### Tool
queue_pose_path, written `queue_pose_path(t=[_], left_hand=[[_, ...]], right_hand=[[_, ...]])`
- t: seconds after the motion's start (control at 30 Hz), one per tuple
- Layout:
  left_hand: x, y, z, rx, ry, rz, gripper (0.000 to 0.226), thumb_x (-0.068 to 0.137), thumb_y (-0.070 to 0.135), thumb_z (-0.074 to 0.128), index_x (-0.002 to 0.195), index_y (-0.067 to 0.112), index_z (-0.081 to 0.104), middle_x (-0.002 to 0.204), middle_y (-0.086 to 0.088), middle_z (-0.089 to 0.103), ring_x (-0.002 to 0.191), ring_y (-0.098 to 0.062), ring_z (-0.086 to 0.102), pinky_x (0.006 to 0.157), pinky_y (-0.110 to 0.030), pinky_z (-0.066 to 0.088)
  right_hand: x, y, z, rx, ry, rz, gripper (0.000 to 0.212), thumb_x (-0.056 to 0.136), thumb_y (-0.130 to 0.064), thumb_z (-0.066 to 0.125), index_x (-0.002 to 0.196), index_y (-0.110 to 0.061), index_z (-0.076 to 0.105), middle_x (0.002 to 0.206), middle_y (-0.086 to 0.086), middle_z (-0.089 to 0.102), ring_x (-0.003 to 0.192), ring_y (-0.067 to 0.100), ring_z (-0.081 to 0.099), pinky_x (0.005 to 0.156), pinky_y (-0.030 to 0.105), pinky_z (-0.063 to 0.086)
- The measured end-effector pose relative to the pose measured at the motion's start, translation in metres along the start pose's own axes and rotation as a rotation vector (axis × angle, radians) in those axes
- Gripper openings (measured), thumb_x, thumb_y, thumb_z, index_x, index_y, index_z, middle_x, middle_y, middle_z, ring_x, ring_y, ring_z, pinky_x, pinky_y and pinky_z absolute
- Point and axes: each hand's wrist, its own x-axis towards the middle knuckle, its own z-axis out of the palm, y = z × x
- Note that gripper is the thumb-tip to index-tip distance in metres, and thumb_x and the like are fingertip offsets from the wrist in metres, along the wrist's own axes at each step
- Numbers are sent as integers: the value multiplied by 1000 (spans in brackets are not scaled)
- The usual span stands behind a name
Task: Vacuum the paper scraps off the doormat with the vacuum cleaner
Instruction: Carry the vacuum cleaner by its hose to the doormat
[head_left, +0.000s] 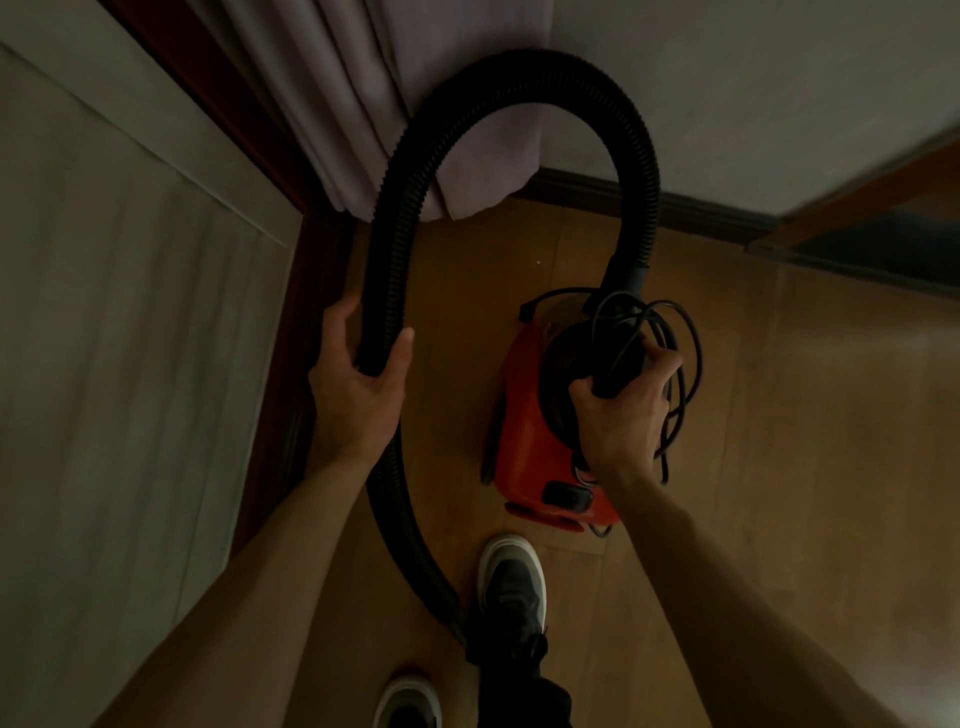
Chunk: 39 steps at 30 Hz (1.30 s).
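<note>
left hand (358, 371) grips ribbed black hose (524, 67) | right hand (621, 402) grasps red canister vacuum (524, 415) handle | hose arches away, nozzle trails behind feet | doormat unseen

Just left of the left hand (358, 374) a dark wooden frame (311, 260) runs down to the floor (779, 415), and a pale panelled surface (130, 312) lies farther left. Beyond that grip a pale curtain (337, 104) hangs in folds, its hem near the floor. Past the right hand (618, 410) a dark skirting (675, 208) lines the foot of a white wall (727, 78). Far right of this grip sits a blurred dark thing with a wooden edge (883, 249). Nearer the person than both grips, a dark, white-soled shoe (511, 582) stands on the wooden boards. A second shoe (408, 701) is at the bottom edge, beside a dark trouser leg (530, 691).
</note>
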Motion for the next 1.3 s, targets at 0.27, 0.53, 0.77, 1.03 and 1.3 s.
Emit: queue_pose_path(t=[0.27,0.53,0.77,1.03,1.3], left_hand=[[-16,37,-20,-32,-46,-58,49,90,28,73,130,29,45,84,2,70,62,-19,67,48,-37,57],[-45,109,-44,2,-97,0,49,91,28,71,132,28,45,83,-3,71,54,-11,65,44,-26,53],[-77,187,-81,-19,-136,106,38,93,28,69,125,31,49,85,-3,69,55,-8,62,44,-25,51],[-117,291,-110,-82,-127,227,37,93,23,69,126,27,50,88,5,62,52,-6,57,42,-27,52],[-170,413,-113,-98,-178,369,39,94,17,67,129,20,50,94,0,59,61,14,57,43,-8,44]], right_hand=[[-29,-23,-36,-11,-38,-6,48,86,-9,65,120,-10,32,77,-13,49,60,6,57,46,31,53],[-63,-71,-94,49,-9,-48,51,86,-8,67,125,-10,34,79,-15,48,59,5,56,43,21,47],[-102,-128,-159,121,78,-110,49,84,-8,67,122,-12,35,86,-7,53,64,3,56,44,17,42],[-150,-192,-248,136,178,-169,46,82,-7,69,108,-18,33,79,-11,50,61,7,57,47,32,52],[-195,-250,-357,184,319,-209,42,84,-8,68,109,-16,35,76,-9,52,59,8,59,43,22,46]])
